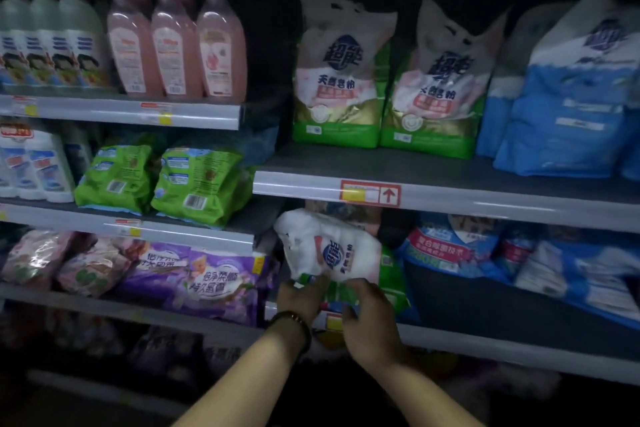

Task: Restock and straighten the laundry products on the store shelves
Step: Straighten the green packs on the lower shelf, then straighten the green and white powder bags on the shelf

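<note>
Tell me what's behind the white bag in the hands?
A pinkish pack peeks over the white bag, and the edge of a green bag shows at its right. The white bag covers the rest, so anything deeper is hidden.

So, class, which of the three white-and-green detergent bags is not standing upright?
The bag that the left hand and right hand grip, tipped sideways; the other two bags stand upright on the upper shelf.

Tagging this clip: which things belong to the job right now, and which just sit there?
Job: white bag, gripped at its bottom end by left hand and right hand; lower shelf.
Idle: pink bottles, upright green bags, blue bags, purple packs.
</note>
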`<state>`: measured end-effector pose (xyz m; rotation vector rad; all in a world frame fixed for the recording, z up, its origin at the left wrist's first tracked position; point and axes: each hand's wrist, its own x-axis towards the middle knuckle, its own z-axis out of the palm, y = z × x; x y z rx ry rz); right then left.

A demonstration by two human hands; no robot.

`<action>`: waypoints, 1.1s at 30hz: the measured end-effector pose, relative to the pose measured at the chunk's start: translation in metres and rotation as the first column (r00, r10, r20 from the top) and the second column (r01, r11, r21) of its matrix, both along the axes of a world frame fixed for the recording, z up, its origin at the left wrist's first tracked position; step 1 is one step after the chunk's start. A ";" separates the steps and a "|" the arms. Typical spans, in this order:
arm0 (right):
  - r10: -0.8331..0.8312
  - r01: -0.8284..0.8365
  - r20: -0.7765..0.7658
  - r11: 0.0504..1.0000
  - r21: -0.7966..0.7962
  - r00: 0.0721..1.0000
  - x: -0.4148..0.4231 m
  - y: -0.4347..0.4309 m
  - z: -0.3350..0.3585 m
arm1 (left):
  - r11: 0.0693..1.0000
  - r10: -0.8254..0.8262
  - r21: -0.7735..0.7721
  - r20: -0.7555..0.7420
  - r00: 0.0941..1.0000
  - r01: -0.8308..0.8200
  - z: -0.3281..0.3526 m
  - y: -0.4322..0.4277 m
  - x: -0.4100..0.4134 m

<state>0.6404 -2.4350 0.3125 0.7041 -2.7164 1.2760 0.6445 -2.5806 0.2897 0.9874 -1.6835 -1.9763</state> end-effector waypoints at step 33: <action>0.008 0.002 0.105 0.996 -0.089 0.994 -0.021 0.085 0.020 | 0.962 0.104 0.274 -0.428 0.898 0.020 0.074 0.039 0.045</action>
